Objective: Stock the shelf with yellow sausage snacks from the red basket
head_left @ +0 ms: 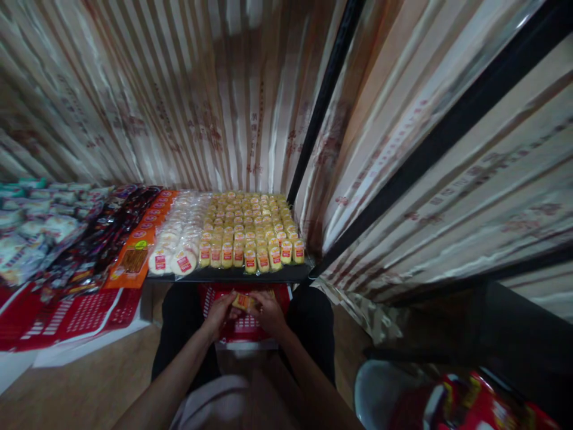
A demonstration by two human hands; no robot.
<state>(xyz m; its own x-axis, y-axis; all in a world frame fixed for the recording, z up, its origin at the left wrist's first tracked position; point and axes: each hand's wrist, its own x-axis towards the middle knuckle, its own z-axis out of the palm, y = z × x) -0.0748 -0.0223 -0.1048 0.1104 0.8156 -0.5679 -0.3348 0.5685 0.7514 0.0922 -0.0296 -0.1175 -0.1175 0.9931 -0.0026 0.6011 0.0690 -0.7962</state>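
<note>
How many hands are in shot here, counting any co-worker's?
2, both the wearer's own: the left hand at one end of the small yellow packet, the right hand at the other, near the black table edge. No other hand shows; some fingers are partly hidden.

Yellow packet (243, 301) — orange pouch (128, 267) — red, white-patterned sheet (92, 315).

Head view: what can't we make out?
- Held packet, head view: ends covered by the left hand and right hand; label text blurred, too small.
- White-blue packets, head view: cut off by the left edge.
- Red packaging, head view: cut off by the bottom edge.
- Black surface, head view: mostly hidden under packaged goods.
</note>
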